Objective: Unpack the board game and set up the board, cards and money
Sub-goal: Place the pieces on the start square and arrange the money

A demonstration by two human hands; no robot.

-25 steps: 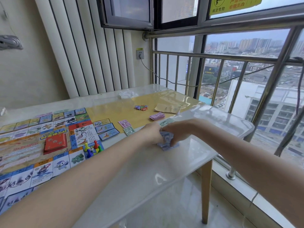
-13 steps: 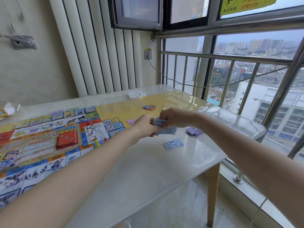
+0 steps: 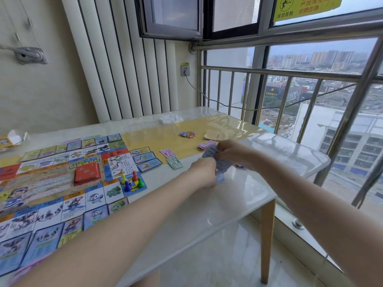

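The colourful game board lies open on the left of the table, with a red card deck on its middle and several pawns at its near corner. Both my hands meet over the table's right part. My left hand and my right hand together grip a small bundle of pale blue money notes. A pink note and a green note lie flat beside the board. A purple stack of notes rests just beyond my right hand.
Property cards lie along the board's right edge. A small pile of coloured tokens, a tan paper and crumpled plastic wrap sit farther back. The table edge drops off to the right, beside a metal railing.
My hands have lowered slightly and turned the blue notes upright between them. The single blue note seen lying on the table before is now hidden under or gathered into my hands.
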